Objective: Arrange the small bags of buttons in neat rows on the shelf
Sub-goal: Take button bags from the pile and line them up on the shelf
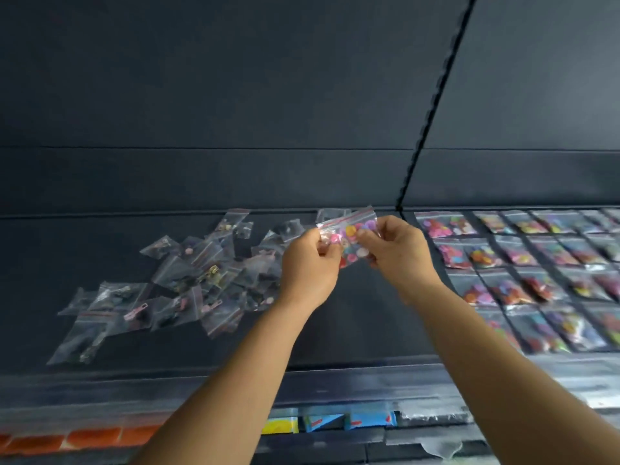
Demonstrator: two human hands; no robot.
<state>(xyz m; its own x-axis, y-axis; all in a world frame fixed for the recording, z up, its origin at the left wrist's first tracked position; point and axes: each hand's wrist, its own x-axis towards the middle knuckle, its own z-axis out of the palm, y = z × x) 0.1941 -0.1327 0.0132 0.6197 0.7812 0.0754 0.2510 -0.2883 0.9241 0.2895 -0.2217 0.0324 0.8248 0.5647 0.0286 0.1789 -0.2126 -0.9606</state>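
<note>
A small clear zip bag of coloured buttons (350,234) is held up above the dark shelf (352,330) between both hands. My left hand (310,266) pinches its left edge and my right hand (399,251) pinches its right edge. On the right of the shelf, several bags of coloured buttons (523,273) lie flat in neat rows. A loose heap of small clear bags (188,280) with darker, metallic contents lies to the left of my hands.
The shelf has a dark back wall (235,176) and a black upright divider (432,105) behind my right hand. Below the shelf's front lip (335,380) a lower level holds orange (67,437), yellow and blue packets (322,422).
</note>
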